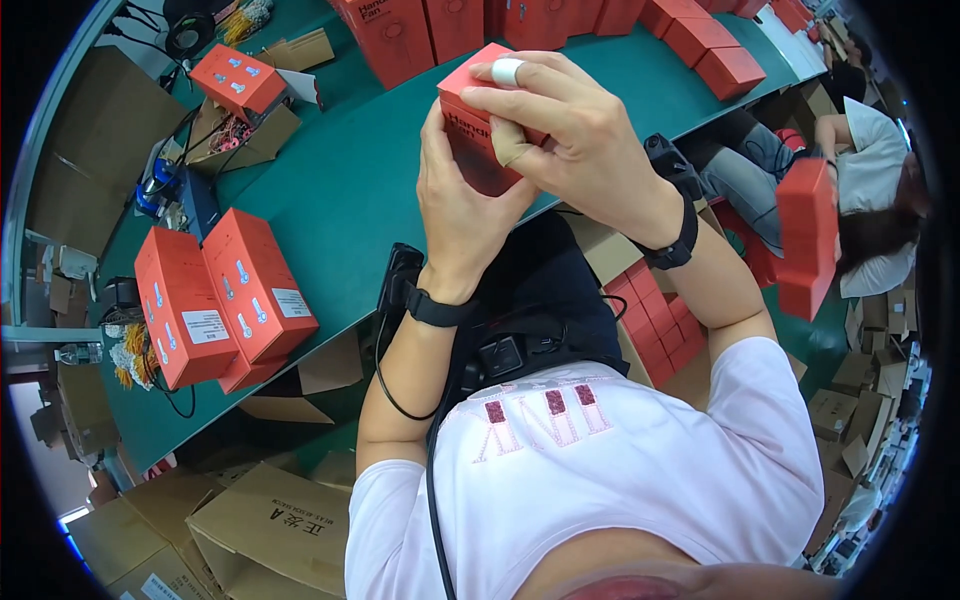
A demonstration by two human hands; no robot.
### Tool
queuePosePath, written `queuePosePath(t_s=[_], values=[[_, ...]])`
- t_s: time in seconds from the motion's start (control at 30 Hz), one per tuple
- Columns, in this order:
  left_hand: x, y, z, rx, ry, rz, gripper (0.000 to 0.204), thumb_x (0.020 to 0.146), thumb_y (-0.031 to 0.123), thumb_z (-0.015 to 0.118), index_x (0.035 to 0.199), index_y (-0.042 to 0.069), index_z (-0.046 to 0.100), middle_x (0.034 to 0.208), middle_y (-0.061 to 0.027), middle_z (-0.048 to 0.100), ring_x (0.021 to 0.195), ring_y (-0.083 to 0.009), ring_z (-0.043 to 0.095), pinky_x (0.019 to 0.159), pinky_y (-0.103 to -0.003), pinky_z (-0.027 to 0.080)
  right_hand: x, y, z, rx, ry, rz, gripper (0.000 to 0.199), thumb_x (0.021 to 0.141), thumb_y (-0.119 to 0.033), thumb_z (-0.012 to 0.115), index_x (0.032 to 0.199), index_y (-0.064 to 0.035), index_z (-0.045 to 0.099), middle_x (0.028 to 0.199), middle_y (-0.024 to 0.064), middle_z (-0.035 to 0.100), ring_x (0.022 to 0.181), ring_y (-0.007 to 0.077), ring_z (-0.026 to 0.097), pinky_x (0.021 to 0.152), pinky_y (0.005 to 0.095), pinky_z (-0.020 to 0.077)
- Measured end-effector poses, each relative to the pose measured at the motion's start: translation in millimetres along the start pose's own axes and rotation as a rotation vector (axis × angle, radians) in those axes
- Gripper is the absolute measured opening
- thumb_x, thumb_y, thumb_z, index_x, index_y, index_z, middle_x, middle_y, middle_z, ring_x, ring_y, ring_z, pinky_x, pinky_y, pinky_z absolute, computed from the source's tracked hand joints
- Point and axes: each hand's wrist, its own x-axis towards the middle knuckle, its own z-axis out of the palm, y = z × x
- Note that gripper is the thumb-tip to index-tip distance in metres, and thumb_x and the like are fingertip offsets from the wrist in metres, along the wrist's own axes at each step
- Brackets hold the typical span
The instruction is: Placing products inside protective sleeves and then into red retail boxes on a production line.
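Observation:
Both of my hands hold a small red cardboard box [468, 148] above the green table. My left hand [452, 210] wraps round its lower left side, with the thumb along the near face. From the right, my right hand [585, 130] closes over the top and right side. A white band circles one of its fingers, and a tan wrap covers part of another digit. The box looks closed at the top; my right fingers hide part of its lid and front.
Red boxes [250, 285] are stacked on the table's left side. Another red box [238, 80] rests by an open carton [240, 140] with cables. Tall red boxes [390, 40] line the far edge. Below lies a brown carton [275, 525]. A co-worker [875, 190] sits at right near a red box [806, 240].

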Motion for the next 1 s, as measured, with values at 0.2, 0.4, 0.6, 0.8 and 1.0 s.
queuePosePath(t_s=[0.2, 0.4, 0.6, 0.8, 1.0], values=[[-7.4, -2.0, 6.0, 0.035, 0.038, 0.026, 0.102, 0.068, 0.024, 0.094, 0.148, -0.003, 0.036, 0.136, -0.0231, 0.056, 0.122, -0.0393, 0.060, 0.101, -0.044, 0.051, 12.0, -2.7, -24.9, -0.054, -0.157, -0.010, 0.038, 0.084, -0.028, 0.076, 0.117, -0.0084, 0.075, 0.126, 0.0203, 0.065, 0.114, 0.0374, 0.063, 0.092, 0.0460, 0.0534], [-34.6, 16.1, -44.1, 0.246, -0.184, -0.070, 0.098, 0.073, 0.028, 0.092, 0.150, -0.003, 0.041, 0.152, -0.0235, 0.045, 0.138, -0.0363, 0.048, 0.112, -0.044, 0.041, 62.1, 27.5, -21.9, -0.153, -0.722, 0.236, 0.082, 0.077, -0.033, 0.075, 0.141, 0.0103, 0.047, 0.117, 0.0259, 0.062, 0.105, 0.0411, 0.065, 0.094, 0.0441, 0.0526], [-75.1, 44.7, -129.3, 0.145, 0.011, -0.266, 0.048, 0.082, 0.004, 0.078, 0.128, -0.003, 0.065, 0.128, -0.0187, 0.066, 0.122, -0.0307, 0.062, 0.107, -0.038, 0.045, 120.7, 182.0, 8.7, -0.119, -0.554, -0.117, 0.076, 0.076, -0.022, 0.076, 0.144, -0.0005, 0.050, 0.142, 0.0211, 0.055, 0.134, 0.0355, 0.049, 0.111, 0.0448, 0.0429], [-116.7, 45.8, -160.5, 0.191, 0.227, -0.298, 0.034, 0.084, 0.007, 0.080, 0.116, -0.001, 0.071, 0.114, -0.0152, 0.072, 0.108, -0.0272, 0.069, 0.096, -0.034, 0.051, 71.0, 234.0, 0.5, -0.336, -0.586, -0.076, 0.095, 0.078, -0.001, 0.075, 0.161, -0.0162, 0.032, 0.160, 0.0198, 0.036, 0.149, 0.0383, 0.033, 0.122, 0.0499, 0.0292], [-129.4, 49.4, -232.2, 0.663, 0.790, 0.034, 0.089, 0.076, 0.017, 0.090, 0.145, -0.004, 0.039, 0.143, -0.0196, 0.046, 0.128, -0.0288, 0.050, 0.110, -0.043, 0.039, 104.5, 61.1, 48.0, 0.010, -0.309, -0.264, 0.105, 0.072, -0.010, 0.085, 0.161, -0.0191, 0.030, 0.160, 0.0209, 0.035, 0.142, 0.0432, 0.038, 0.117, 0.0462, 0.0376]])
